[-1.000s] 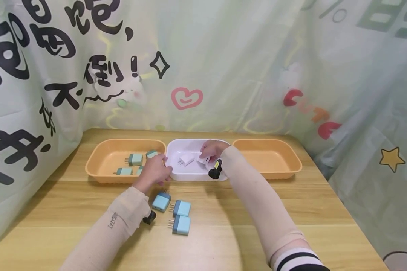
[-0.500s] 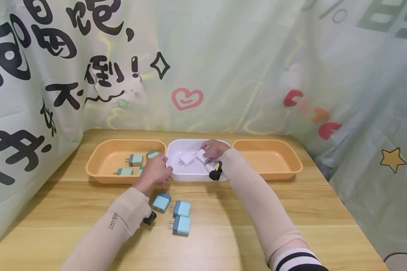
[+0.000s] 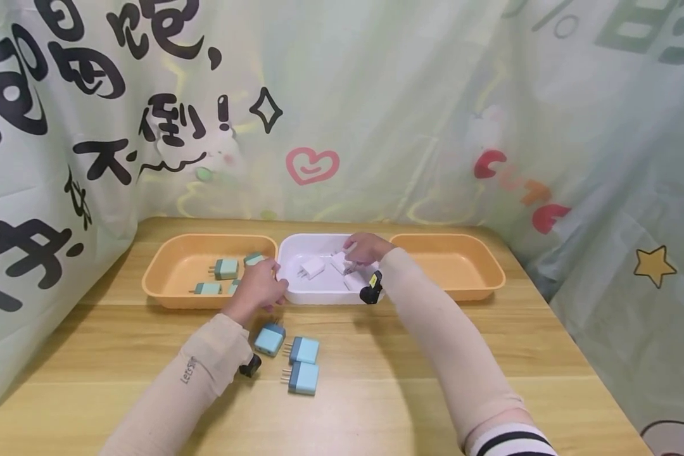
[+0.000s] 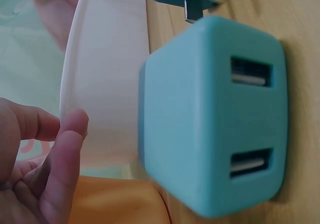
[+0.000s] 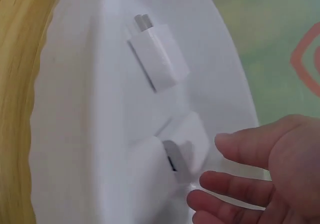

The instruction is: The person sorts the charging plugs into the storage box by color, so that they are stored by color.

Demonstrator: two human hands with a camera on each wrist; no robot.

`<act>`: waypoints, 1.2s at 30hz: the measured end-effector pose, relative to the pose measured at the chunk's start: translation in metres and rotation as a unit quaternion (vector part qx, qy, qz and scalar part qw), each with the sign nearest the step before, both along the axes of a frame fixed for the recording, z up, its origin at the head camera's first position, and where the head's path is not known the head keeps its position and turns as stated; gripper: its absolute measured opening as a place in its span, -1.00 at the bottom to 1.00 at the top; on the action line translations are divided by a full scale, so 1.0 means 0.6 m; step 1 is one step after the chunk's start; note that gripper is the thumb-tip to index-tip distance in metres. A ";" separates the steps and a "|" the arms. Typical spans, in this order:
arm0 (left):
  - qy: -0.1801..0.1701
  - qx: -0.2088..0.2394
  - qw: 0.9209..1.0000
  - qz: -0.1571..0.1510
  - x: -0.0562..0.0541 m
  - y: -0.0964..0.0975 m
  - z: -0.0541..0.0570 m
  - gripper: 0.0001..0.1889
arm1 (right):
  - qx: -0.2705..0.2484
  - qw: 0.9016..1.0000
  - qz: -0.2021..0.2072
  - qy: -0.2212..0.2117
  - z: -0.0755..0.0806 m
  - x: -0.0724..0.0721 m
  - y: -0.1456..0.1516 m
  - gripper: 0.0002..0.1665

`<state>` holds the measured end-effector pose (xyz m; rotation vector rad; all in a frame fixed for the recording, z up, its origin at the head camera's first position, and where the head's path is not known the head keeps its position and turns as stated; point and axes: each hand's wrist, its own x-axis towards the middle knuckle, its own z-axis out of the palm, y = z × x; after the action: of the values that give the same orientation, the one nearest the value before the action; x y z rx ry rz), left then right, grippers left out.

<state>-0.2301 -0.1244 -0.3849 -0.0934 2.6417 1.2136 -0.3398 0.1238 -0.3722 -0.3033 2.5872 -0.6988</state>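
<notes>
My left hand (image 3: 260,285) pinches the near-left rim of the white tray (image 3: 319,297) between thumb and finger, as the left wrist view shows. Over the tray's right part hovers my right hand (image 3: 367,248); in the right wrist view its thumb and fingers are spread, holding nothing. Three white USB charger plugs lie inside: one left (image 3: 312,267), one in the middle (image 3: 339,261) right by my fingertips, and one nearer the front (image 5: 150,179). On the table below my left hand are three blue charger plugs, one (image 3: 270,339) nearest it and two (image 3: 304,350) side by side.
An orange tray (image 3: 171,266) with several green charger plugs (image 3: 226,268) adjoins the white tray on the left. Another orange tray (image 3: 444,266) stands on its right. Behind the wooden table (image 3: 467,354) hangs a printed curtain (image 3: 376,126).
My right hand turned the middle white charger plug, let it go in the white tray, and drew slightly right with fingers spread. My left hand has stayed at the rim.
</notes>
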 end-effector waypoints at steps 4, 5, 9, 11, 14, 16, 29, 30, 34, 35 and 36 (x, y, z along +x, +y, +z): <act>-0.004 -0.004 1.000 -0.004 -0.001 -0.002 0.002 -0.55 | -0.009 1.000 0.007 0.003 0.021 0.007 0.011 -0.46; -0.001 -0.005 1.000 -0.006 0.000 -0.002 0.002 -0.55 | -0.015 1.000 0.007 0.000 0.026 0.008 0.014 -0.46; 0.008 -0.009 1.000 -0.015 0.001 -0.005 0.003 -0.53 | -0.070 0.998 0.002 -0.001 0.041 0.015 0.034 -0.48; 0.007 -0.011 1.000 -0.019 0.002 -0.005 0.003 -0.53 | -0.114 0.993 -0.011 -0.003 0.044 0.019 0.049 -0.50; 0.002 -0.011 1.000 -0.020 0.001 -0.004 0.004 -0.51 | -0.179 0.983 -0.046 -0.001 0.046 0.027 0.080 -0.55; -0.001 -0.011 1.000 -0.020 0.001 -0.004 0.004 -0.51 | -0.218 0.973 -0.075 -0.006 0.048 0.033 0.107 -0.55; 0.007 -0.013 1.000 -0.016 0.001 0.000 0.002 -0.52 | -0.233 0.870 -0.379 0.212 0.049 0.113 0.294 -0.43; 0.005 -0.010 1.000 -0.015 0.001 -0.001 0.002 -0.52 | -0.228 0.860 -0.401 0.220 0.048 0.118 0.307 -0.41; 0.002 0.002 1.000 -0.012 0.004 -0.004 0.002 -0.51 | -0.224 0.823 -0.471 0.226 0.035 0.136 0.359 -0.35; 0.004 0.007 1.000 -0.013 0.005 -0.005 0.001 -0.51 | -0.224 0.817 -0.482 0.222 0.030 0.140 0.370 -0.35; 0.006 0.010 1.000 -0.014 0.006 -0.006 0.001 -0.52 | -0.225 0.812 -0.492 0.219 0.023 0.144 0.380 -0.34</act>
<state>-0.2268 -0.1282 -0.3846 -0.0457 2.6306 1.2353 -0.2534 0.3517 -0.3585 0.9471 2.8562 -1.7733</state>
